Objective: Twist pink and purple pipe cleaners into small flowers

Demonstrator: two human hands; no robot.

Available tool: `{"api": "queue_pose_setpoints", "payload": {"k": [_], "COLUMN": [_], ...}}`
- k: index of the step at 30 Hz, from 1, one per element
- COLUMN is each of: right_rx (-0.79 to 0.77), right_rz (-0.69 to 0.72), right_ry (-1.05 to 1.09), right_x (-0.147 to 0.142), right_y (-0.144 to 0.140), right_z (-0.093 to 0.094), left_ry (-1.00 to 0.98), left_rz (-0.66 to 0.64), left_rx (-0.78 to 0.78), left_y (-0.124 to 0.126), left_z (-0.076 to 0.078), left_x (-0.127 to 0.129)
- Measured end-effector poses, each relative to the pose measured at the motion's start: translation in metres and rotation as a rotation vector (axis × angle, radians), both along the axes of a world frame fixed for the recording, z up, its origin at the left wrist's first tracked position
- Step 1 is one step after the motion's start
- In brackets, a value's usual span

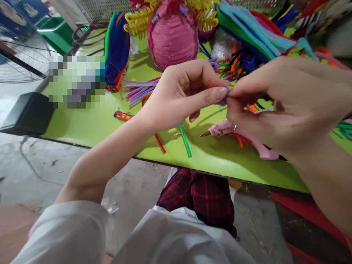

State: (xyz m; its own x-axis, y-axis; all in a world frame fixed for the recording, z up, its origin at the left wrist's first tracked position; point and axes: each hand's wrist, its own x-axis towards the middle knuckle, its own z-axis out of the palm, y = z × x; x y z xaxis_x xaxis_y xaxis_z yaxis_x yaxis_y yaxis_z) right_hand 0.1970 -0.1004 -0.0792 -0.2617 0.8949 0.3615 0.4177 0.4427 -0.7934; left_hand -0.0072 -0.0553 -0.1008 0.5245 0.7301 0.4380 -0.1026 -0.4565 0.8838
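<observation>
My left hand (184, 91) is closed, thumb and forefinger pinching a small purple pipe cleaner piece (223, 100) above the table. From the other side the fingertips of my right hand (280, 95) meet on the same piece, also in a pinch. Much of the piece is covered by the fingers, so its full shape is hidden. Below my right hand lies a pink hot glue gun (247, 137), its metal nozzle pointing left. A short green pipe cleaner (185, 141) and a red one (160, 143) rest on the table under my left hand.
On the green table (90, 124) stands a pink wrapped craft piece (173, 40) with yellow fringes. Pipe cleaner bundles lie left (117, 51) and right (255, 29); loose purple strips (143, 90) lie between. A red craft knife (123, 116) and black box (29, 113) are left.
</observation>
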Motion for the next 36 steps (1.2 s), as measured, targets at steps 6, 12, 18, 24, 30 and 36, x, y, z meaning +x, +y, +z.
{"api": "queue_pose_setpoints", "payload": {"k": [6, 12, 18, 24, 30, 36], "right_rx": [0.160, 0.396, 0.255, 0.215, 0.348, 0.216], "right_rz": [0.142, 0.094, -0.103, 0.001, 0.019, 0.052], "right_ry": [-0.371, -0.440, -0.049, 0.044, -0.187, -0.034], "right_x": [0.016, 0.023, 0.010, 0.000, 0.004, 0.006], "right_y": [0.016, 0.021, 0.007, 0.006, 0.009, 0.017], "right_z": [0.022, 0.024, 0.004, -0.001, -0.001, -0.005], "left_ry": [0.092, 0.018, -0.080, -0.015, 0.121, 0.043], "left_rz": [-0.063, 0.002, 0.179, 0.246, 0.255, 0.248], "left_rx": [-0.364, -0.388, -0.102, -0.031, -0.084, -0.144], "left_y": [-0.005, -0.001, 0.000, -0.005, -0.007, -0.008], "left_z": [0.016, 0.015, 0.001, -0.002, 0.005, 0.001], "left_x": [-0.008, -0.007, -0.002, 0.001, -0.002, 0.002]}}
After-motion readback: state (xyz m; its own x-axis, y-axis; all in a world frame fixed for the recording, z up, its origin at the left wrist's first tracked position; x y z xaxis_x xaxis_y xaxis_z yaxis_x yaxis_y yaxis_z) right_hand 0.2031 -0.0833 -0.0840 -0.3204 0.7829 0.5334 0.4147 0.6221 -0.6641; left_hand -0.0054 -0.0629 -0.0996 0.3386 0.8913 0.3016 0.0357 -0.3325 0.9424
